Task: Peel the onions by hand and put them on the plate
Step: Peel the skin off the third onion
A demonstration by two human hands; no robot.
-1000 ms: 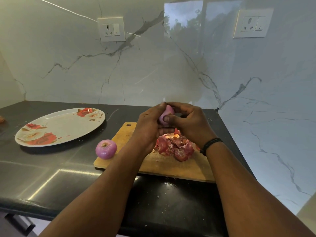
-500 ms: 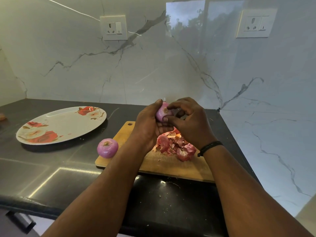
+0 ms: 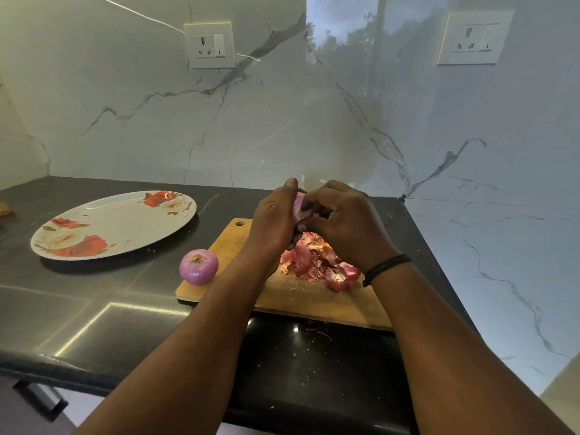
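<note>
My left hand (image 3: 276,221) grips a small purple onion (image 3: 299,208) above the wooden cutting board (image 3: 314,299). My right hand (image 3: 345,227) meets it from the right, its fingertips pinching at the onion's surface. Most of that onion is hidden between the two hands. A second purple onion (image 3: 198,266) rests at the board's left edge. Reddish onion skins (image 3: 320,262) lie heaped on the board under my hands. The oval white plate (image 3: 125,215) with red flower print sits to the left on the dark counter, with nothing on it.
The black counter (image 3: 94,315) ends at a marble wall behind and to the right. Its front edge runs close below my forearms. Small skin flakes (image 3: 314,334) dot the counter in front of the board. Two wall sockets (image 3: 209,45) sit above.
Both hands stay together on the onion above the board, and the right fingers have shifted over its top. The view has moved slightly.
</note>
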